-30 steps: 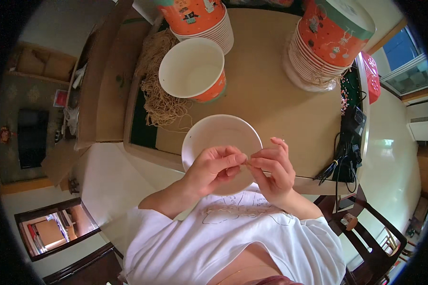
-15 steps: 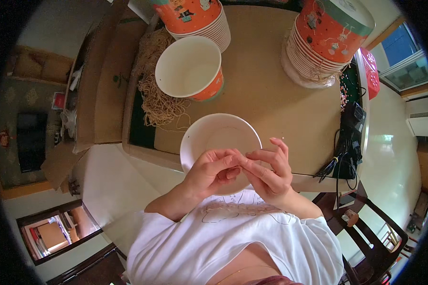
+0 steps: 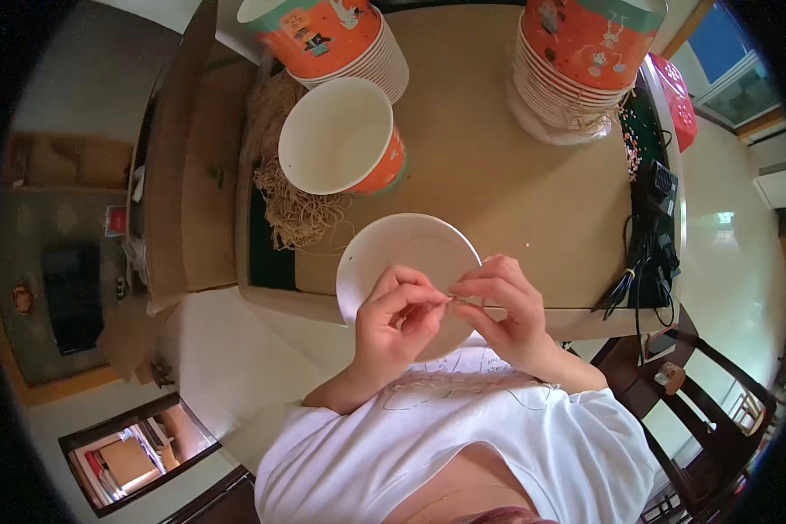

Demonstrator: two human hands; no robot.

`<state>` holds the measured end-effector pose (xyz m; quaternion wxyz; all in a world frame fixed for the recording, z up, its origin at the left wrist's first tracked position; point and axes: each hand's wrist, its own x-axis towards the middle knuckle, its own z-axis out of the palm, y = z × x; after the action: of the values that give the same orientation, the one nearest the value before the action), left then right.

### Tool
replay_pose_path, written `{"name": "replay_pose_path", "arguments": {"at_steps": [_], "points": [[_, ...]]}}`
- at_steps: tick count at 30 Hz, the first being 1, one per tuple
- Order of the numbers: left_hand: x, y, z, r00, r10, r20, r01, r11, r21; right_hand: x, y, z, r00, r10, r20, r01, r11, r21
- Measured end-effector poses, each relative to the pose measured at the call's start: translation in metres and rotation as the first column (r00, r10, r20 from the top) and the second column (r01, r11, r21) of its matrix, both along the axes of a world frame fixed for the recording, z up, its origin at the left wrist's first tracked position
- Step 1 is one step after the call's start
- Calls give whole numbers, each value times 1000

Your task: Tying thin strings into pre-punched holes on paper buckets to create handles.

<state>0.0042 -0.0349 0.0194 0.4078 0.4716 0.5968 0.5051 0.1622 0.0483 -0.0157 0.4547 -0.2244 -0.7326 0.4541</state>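
Above the mouth of a white-lined paper bucket [image 3: 377,253] at the table's near edge, my two hands meet fingertip to fingertip. My left hand [image 3: 397,316] is closed in a pinch, thumb against forefinger. My right hand [image 3: 508,304] pinches at the same spot. Between the fingertips is something thin and tiny, too small to name. Beyond the hands stands a second paper bucket [image 3: 336,135], orange and teal outside and white inside. A tangle of beige string [image 3: 299,208] lies left of it.
Stacks of orange paper buckets stand at the back left [image 3: 327,44] and back right [image 3: 585,52]. Black cables with an adapter [image 3: 659,188] and tiny pink beads [image 3: 630,153] lie along the right edge. A cardboard box [image 3: 205,183] is at the left, a dark chair [image 3: 707,410] at lower right.
My fingers have shifted from overlapping to a tip-to-tip pinch, and my raised right fingers have folded down. The view has turned slightly, shifting the table in the picture.
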Motion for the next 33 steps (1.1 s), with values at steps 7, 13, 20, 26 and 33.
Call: {"name": "replay_pose_path", "arguments": {"at_steps": [7, 13, 20, 26, 33], "points": [[7, -1, 5, 956, 166, 243, -128, 978, -166, -5, -1, -8, 999, -34, -28, 32, 997, -68], [2, -2, 4, 996, 17, 92, -1, 986, -167, -7, 0, -6, 998, -43, -35, 42, 999, -32], [3, -4, 4, 991, 119, -66, -123, 991, -56, -9, -1, 2, 994, -84, 69, 76, 991, 105], [-1, -2, 5, 987, 153, -50, -153, 988, -3, -4, 0, 5, 981, -36, 192, 9, 991, 135], [-5, -4, 3, 988, 84, -132, -84, 996, 7, -9, -2, 13, 976, -41, 214, 3, 985, 175]]}}
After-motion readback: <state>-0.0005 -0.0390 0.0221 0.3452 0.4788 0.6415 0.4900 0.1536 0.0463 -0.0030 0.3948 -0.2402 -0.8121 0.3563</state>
